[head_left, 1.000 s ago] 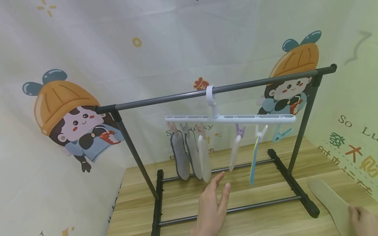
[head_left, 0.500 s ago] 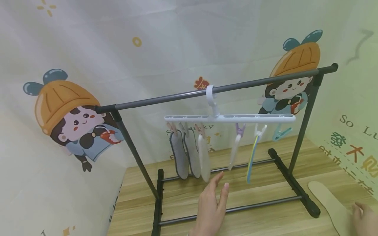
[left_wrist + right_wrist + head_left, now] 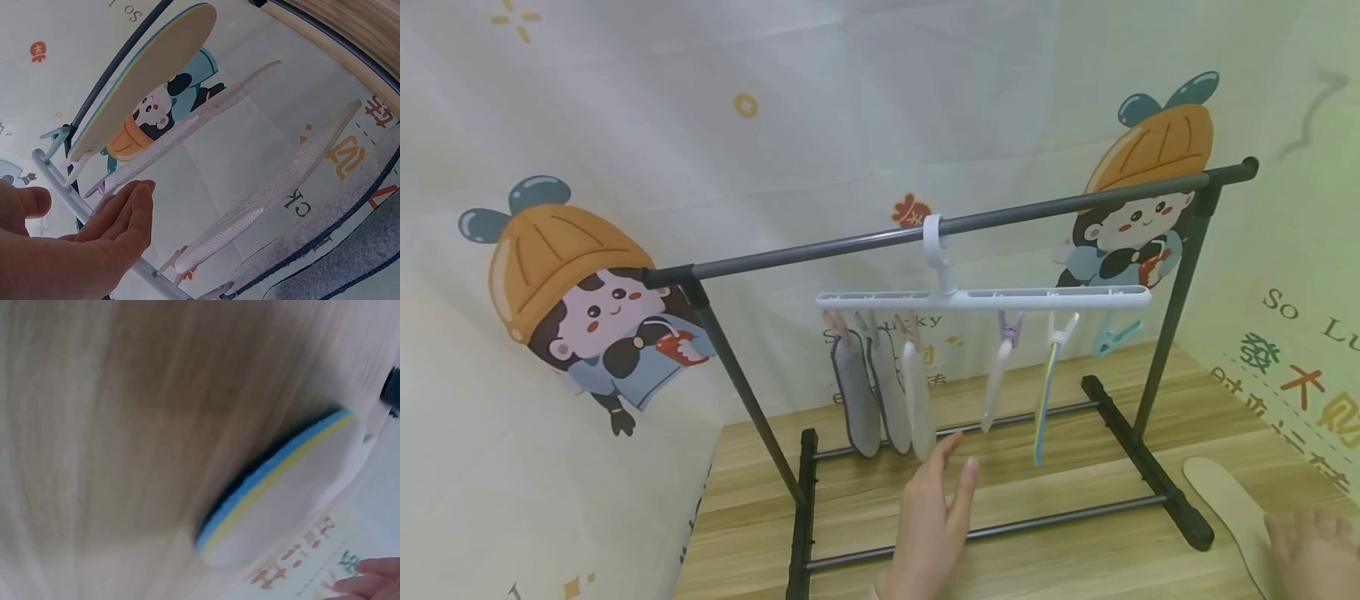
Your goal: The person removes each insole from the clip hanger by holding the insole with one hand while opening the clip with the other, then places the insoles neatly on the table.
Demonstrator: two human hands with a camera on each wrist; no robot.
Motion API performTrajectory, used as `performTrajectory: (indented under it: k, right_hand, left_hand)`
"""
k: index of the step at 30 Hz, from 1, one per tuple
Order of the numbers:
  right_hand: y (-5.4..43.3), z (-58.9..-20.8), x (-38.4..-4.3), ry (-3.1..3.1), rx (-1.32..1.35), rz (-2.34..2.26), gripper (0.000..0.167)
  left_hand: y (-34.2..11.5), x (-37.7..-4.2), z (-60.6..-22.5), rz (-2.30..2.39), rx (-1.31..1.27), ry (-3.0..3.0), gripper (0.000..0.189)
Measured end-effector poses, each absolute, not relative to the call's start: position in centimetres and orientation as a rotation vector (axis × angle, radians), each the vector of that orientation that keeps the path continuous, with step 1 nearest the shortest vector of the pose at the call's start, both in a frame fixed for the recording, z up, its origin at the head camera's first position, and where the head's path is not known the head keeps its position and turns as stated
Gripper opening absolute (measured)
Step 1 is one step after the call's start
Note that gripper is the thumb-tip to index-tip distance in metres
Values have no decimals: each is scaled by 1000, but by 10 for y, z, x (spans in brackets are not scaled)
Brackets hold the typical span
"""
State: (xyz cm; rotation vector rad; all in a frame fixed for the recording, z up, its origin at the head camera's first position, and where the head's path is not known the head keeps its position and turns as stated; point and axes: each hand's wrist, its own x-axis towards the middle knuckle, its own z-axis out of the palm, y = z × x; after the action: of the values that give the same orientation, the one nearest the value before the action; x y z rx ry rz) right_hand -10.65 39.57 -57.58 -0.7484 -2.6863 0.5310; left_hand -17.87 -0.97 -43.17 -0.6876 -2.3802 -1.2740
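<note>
My left hand (image 3: 925, 521) is raised in front of the clip hanger (image 3: 1037, 298), fingers extended and thumb apart, holding nothing. Behind its fingertips hangs a white insole (image 3: 919, 400) in a pink clip. Two grey insoles (image 3: 857, 396) hang to its left. Right of it are another white insole (image 3: 997, 387) in a purple clip and a blue-and-yellow-edged insole (image 3: 1045, 400) in a white clip. My right hand (image 3: 1318, 550) overlaps a cream insole (image 3: 1225, 500) on the table, fingers pointing down; in the right wrist view its fingers (image 3: 369, 581) show apart from that insole.
A black rack (image 3: 805, 254) carries the hanger, its feet and lower bars standing on the wood-grain table (image 3: 752, 492). A turquoise clip (image 3: 1116, 336) hangs at the hanger's right end. Printed cloth (image 3: 820, 125) forms the back and side walls.
My right hand has let go of the cream insole's edge, drawn back right, then come over it with fingers lowered. My left hand stays nearly still. The blue-and-yellow-edged insole has swung slightly.
</note>
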Motion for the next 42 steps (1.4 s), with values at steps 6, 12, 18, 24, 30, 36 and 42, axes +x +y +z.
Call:
performTrajectory:
  k: [6, 12, 18, 24, 30, 36, 42]
  right_hand:
    - [378, -571, -110, -2781, -591, 554, 87]
    - [355, -566, -119, -2670, -378, 572, 72]
    - [330, -557, -130, -2641, -249, 621, 68]
    - [304, -546, -136, -2664, -176, 629, 69]
    - [284, -533, -142, -2671, -99, 674, 69]
    - [267, -527, -150, -2590, -34, 633, 66]
    - [250, -521, -158, -2594, 10, 627, 68]
  left_hand:
    - [-10, -182, -430, -1274, -703, -2393, 42]
    - [-12, -187, -427, -1255, -725, -2381, 43]
    - [-13, -190, -423, -1227, -716, -2360, 43]
    - [-12, -194, -420, -1187, -724, -2344, 43]
    - [-8, -199, -414, -1175, -744, -2306, 42]
    - [-2, -203, -409, -1165, -787, -2302, 44]
    - [2, -205, -404, -1150, -820, -2287, 44]
